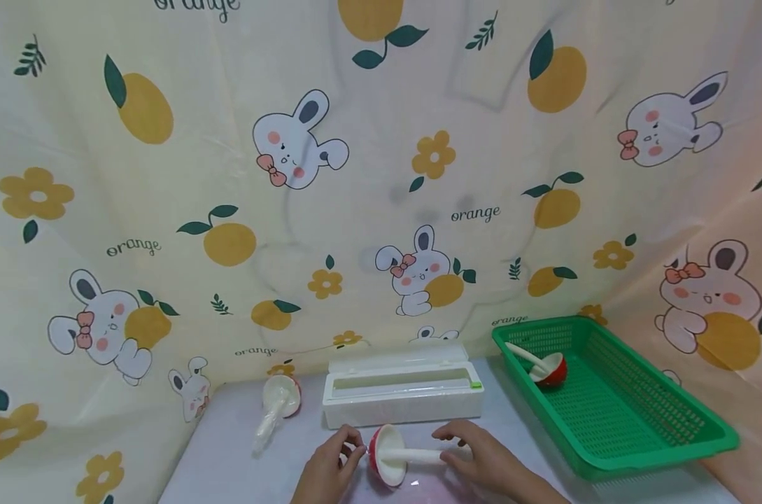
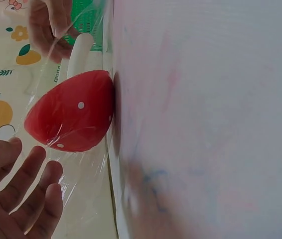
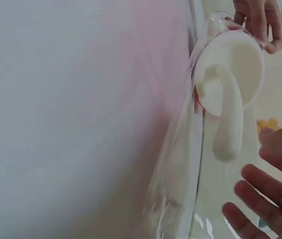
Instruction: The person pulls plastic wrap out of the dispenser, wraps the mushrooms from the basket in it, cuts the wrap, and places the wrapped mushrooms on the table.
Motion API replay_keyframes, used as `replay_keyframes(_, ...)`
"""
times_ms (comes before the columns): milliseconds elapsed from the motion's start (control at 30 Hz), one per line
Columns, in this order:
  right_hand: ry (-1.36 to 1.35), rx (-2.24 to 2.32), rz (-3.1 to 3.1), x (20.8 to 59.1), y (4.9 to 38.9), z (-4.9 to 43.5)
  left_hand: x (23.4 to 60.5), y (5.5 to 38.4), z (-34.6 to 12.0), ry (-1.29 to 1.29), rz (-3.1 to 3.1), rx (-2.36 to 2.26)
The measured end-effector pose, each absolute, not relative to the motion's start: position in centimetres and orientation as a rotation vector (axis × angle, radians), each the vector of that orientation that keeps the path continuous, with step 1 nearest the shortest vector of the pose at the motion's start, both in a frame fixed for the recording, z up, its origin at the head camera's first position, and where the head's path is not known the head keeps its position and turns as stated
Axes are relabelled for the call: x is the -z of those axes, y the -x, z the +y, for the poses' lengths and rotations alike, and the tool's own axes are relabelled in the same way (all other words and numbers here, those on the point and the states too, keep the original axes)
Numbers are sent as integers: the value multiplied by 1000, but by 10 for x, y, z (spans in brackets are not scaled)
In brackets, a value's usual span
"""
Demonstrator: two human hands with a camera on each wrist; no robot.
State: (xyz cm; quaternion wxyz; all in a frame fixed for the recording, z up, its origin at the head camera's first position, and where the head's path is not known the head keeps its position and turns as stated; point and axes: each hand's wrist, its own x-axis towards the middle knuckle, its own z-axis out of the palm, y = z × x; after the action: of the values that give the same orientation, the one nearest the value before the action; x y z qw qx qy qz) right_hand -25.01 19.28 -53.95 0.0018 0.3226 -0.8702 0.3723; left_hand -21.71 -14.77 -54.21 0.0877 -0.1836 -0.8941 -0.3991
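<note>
A ladle (image 1: 390, 455) with a white handle and a red, white-dotted bowl lies on its side at the table's front. Clear plastic wrap (image 3: 173, 169) hangs around it. Beside the bowl, my left hand (image 1: 333, 462) has thumb and fingertips close to the film; in the left wrist view, a gap shows between them. My right hand (image 1: 481, 455) is by the handle end, its fingers spread and apart from the handle in the right wrist view. Behind the ladle stands a white wrap dispenser box (image 1: 402, 407), lid up, with a green slider.
At the left rear lies a second ladle (image 1: 280, 399), its handle covered in plastic wrap. A green basket (image 1: 658, 465) stands on the right and holds another red-and-white ladle (image 1: 551, 369). A printed cloth (image 1: 355, 210) hangs behind the table.
</note>
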Motion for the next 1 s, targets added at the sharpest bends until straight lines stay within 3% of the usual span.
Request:
replay_keyframes(233,-943,-1129,-2732,544,232,219,545,218,-144,535,-2649,1203)
replay_keyframes(533,-932,-1409,-2945,554,221,247,545,217,-137,520,-2650,1268)
replay_keyframes(1000,-1182,-1634,-2966,567,218,265,550,217,-134,541,-2605,1262)
